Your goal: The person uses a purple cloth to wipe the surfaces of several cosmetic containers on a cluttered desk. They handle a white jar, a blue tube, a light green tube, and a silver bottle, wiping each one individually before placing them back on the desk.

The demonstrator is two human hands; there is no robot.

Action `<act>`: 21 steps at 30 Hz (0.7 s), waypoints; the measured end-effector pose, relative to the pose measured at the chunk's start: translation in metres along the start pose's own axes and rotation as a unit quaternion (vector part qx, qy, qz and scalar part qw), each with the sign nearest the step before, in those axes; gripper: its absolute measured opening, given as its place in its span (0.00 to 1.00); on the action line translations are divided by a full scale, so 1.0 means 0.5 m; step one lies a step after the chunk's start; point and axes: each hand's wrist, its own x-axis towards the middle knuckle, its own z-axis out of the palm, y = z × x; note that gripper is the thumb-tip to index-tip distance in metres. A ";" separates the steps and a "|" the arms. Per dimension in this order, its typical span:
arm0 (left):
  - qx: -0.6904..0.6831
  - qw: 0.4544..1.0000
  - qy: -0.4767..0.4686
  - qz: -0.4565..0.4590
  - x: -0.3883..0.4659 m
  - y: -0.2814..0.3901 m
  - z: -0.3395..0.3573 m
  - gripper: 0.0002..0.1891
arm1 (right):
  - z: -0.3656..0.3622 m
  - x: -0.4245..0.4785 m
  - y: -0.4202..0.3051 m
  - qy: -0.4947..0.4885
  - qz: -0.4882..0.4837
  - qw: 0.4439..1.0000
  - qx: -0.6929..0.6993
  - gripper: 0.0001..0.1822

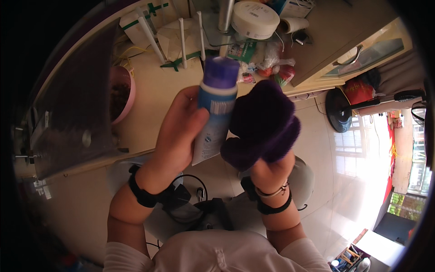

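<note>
My left hand point(183, 129) is closed around a blue and white squeeze tube point(215, 112) with a purple cap, held cap up, its flat crimped end pointing down. The tube bears writing and a barcode. Close beside it on the right, my right hand point(273, 170) holds a folded, fluffy dark purple cloth point(265, 122), which hides most of the fingers. Both are held up over the front edge of a light tabletop point(163, 102). Whether the cloth touches the tube cannot be told.
A pink bowl point(127, 98) with dark contents stands at the left, partly behind a dark translucent panel point(78, 112). Farther back are a white router point(176, 37), a glass shelf with a white round container point(255, 18) and small plastic bags point(272, 66). A fan's round base point(338, 110) is at the right.
</note>
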 end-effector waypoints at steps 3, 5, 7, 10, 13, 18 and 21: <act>0.077 0.996 0.006 0.053 -0.025 -0.039 0.008 0.20 | 0.017 0.021 0.019 -0.057 -0.124 0.984 -0.112 0.26; 0.042 0.998 0.016 0.035 -0.039 -0.055 0.010 0.19 | 0.041 0.015 0.027 -0.083 -0.099 0.987 -0.094 0.27; 0.073 0.992 0.084 0.063 -0.035 -0.061 0.004 0.17 | 0.075 0.008 0.028 -0.078 -0.113 0.983 -0.126 0.28; 0.137 0.965 0.215 0.067 -0.016 -0.045 -0.023 0.17 | 0.114 -0.021 0.050 -0.130 -0.139 0.971 -0.142 0.28; 0.130 0.971 0.184 0.085 -0.004 -0.025 -0.042 0.18 | 0.124 -0.026 0.065 -0.152 -0.137 0.967 -0.154 0.27; 0.128 0.984 0.097 0.078 -0.035 -0.066 -0.046 0.22 | 0.089 -0.002 0.086 -0.145 0.029 0.988 -0.030 0.24; 0.115 0.989 0.031 0.093 -0.039 -0.083 -0.039 0.23 | 0.058 0.002 0.078 -0.089 0.230 0.936 0.251 0.21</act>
